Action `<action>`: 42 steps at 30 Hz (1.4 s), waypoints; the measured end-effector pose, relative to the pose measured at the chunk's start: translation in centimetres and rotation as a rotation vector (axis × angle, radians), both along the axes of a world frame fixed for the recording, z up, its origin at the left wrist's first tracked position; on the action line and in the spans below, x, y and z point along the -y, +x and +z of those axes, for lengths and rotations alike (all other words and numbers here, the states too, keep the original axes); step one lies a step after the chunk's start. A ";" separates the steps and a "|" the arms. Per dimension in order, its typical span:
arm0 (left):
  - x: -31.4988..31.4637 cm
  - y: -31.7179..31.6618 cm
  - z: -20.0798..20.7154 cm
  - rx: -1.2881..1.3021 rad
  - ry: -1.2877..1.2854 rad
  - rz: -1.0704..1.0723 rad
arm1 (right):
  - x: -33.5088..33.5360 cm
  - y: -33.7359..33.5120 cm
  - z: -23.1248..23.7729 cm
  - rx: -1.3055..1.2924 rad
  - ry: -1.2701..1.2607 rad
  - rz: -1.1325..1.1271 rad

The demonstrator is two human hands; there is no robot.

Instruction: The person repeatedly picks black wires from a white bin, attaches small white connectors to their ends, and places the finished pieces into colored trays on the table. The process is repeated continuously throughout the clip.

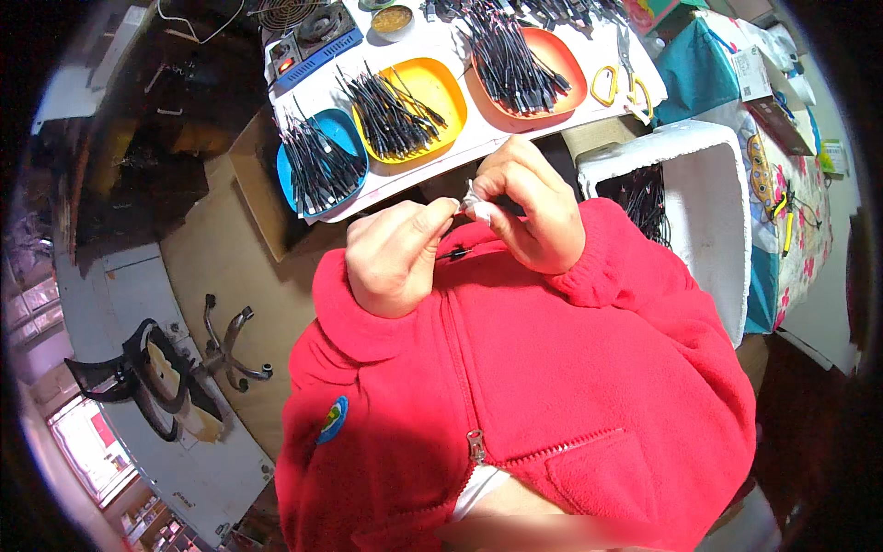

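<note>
In front of my red jacket, my two hands almost meet at the near edge of the white table. My left hand (395, 253) is closed, thumb and forefinger pinched together at the tips; what they grip is too small to name. My right hand (533, 202) is closed round a small crumpled white scrap (472, 198), possibly tissue or tape. A short black piece (455, 252), like a cable end, shows just below the left fingertips. Beyond my hands, bundles of short black cables lie in a blue tray (354, 124), a yellow tray (451, 87) and an orange tray (570, 64).
Yellow-handled scissors (622, 78) lie on the table (418, 179) at the right. A small stove (317, 41) and a metal bowl (392, 22) stand at the back left. Right of me is a white foam box (708, 184) holding black cables. A chair base (235, 345) stands at left.
</note>
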State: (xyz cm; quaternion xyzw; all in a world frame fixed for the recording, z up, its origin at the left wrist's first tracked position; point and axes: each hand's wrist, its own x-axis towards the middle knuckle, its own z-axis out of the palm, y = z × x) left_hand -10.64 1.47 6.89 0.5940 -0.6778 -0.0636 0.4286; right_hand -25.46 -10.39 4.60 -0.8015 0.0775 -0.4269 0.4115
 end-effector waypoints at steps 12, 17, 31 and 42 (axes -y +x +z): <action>3.1 1.6 1.9 -0.014 0.164 0.118 | 3.6 -0.9 -3.0 0.002 0.400 -0.037; 7.9 6.3 2.7 -0.046 0.265 0.210 | 4.6 -1.7 -3.5 -0.216 0.408 0.019; 24.7 18.3 -5.9 0.590 0.376 0.127 | 8.2 -0.8 -5.2 -0.286 0.376 0.082; 26.1 18.4 -7.6 0.577 0.383 0.142 | 9.3 -0.2 -6.3 -0.209 0.363 0.045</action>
